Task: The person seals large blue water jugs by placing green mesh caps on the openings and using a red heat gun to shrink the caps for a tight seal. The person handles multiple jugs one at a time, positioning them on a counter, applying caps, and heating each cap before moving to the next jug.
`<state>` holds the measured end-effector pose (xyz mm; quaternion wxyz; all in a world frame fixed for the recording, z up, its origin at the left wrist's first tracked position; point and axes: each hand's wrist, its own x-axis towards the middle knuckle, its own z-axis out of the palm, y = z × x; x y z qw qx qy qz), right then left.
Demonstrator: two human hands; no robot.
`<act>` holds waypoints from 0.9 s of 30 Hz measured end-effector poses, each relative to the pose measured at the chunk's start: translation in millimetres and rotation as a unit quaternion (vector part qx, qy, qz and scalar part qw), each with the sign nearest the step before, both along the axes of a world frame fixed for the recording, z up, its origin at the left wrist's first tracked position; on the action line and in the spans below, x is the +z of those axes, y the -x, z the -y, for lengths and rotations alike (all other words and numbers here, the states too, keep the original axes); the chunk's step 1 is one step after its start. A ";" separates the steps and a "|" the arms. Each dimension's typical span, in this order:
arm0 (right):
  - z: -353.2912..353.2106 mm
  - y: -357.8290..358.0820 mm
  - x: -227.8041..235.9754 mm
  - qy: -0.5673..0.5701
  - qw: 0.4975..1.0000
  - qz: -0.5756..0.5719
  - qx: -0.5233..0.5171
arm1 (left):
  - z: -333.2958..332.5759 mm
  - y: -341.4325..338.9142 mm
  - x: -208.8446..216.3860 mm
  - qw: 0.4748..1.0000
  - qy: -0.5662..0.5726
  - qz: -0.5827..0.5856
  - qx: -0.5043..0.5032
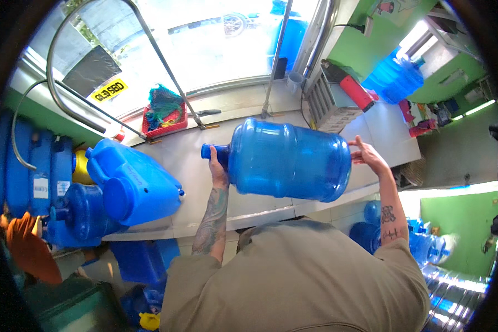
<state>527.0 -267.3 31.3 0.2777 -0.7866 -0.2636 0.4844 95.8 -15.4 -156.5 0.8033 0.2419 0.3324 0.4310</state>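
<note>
A large blue water jug (290, 159) lies on its side in front of me, above or on the counter; I cannot tell which. Its neck points left, and my left hand (219, 170) is closed around that neck. At the jug's base my right hand (369, 156) has its fingers spread, with the fingertips at or just beside the bottom edge. Whether they press on it is not clear. To the left on the counter a blue jerrycan (141, 180) leans over with its round cap toward me.
A white counter (249, 209) runs under the jug. Metal pipes (157, 50) rise near the window, beside a red basket (166, 123) with green netting. Several more blue containers (41, 171) stand at left. A grey cabinet (329, 99) is at the back right, and jugs (426, 246) sit lower right.
</note>
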 end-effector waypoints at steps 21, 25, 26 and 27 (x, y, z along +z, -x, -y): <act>-320.0 -34.2 -256.8 0.026 0.750 0.229 0.620 | 46.6 -122.5 35.9 0.982 -0.025 -0.136 0.126; -325.7 -32.4 -260.5 -0.033 0.768 0.202 0.607 | 65.6 -132.8 14.8 0.987 0.041 -0.076 0.134; -325.9 -31.9 -258.5 -0.056 0.776 0.201 0.595 | 69.9 -131.1 9.5 0.986 0.043 -0.079 0.142; -324.7 -31.8 -255.8 -0.065 0.780 0.204 0.589 | 73.4 -128.8 4.3 0.983 0.054 -0.085 0.150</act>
